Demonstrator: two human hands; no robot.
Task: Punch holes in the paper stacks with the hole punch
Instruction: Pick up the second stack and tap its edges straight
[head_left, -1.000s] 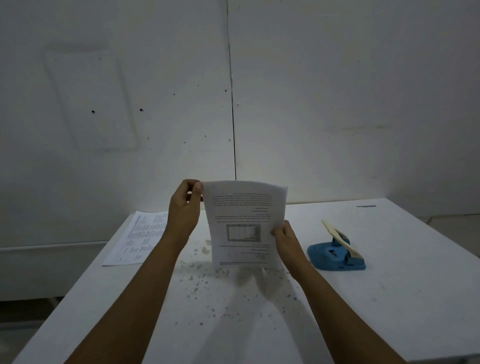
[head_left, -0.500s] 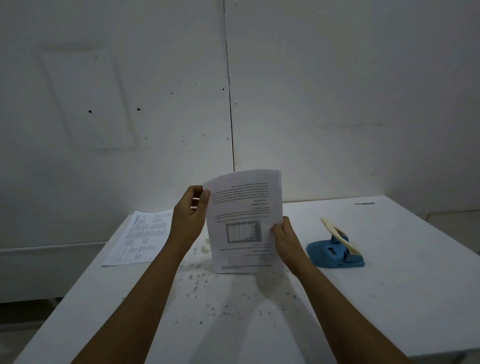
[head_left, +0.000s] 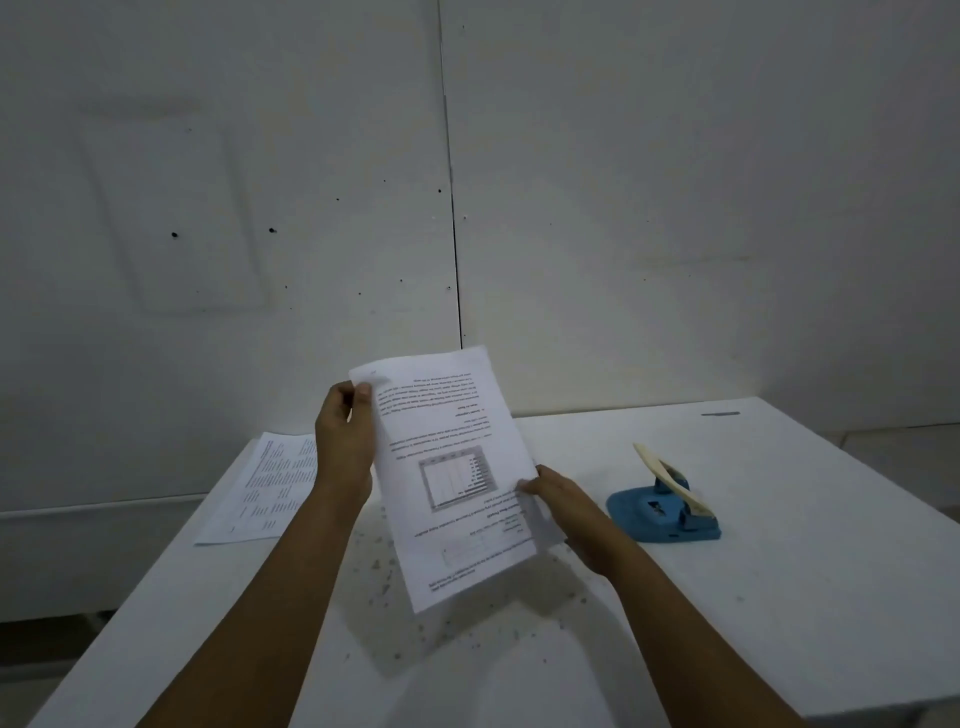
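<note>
1. Far left on the white table (head_left: 779, 597): flat printed sheets (head_left: 270, 486), untouched
2. Left of centre: left hand (head_left: 345, 439), fingers pinching the upper corner of the raised paper stack (head_left: 452, 467)
3. Centre: stack held tilted above scattered paper confetti (head_left: 382, 564)
4. Right of it: right hand (head_left: 563, 506), thumb clamped on the stack's right edge
5. Further right: blue hole punch (head_left: 662, 512) resting on the table, cream lever up, apart from both hands

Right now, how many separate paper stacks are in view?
2. One paper stack is held above the table by both hands; the other stack lies flat at the table's far left. None seems hidden.
</note>
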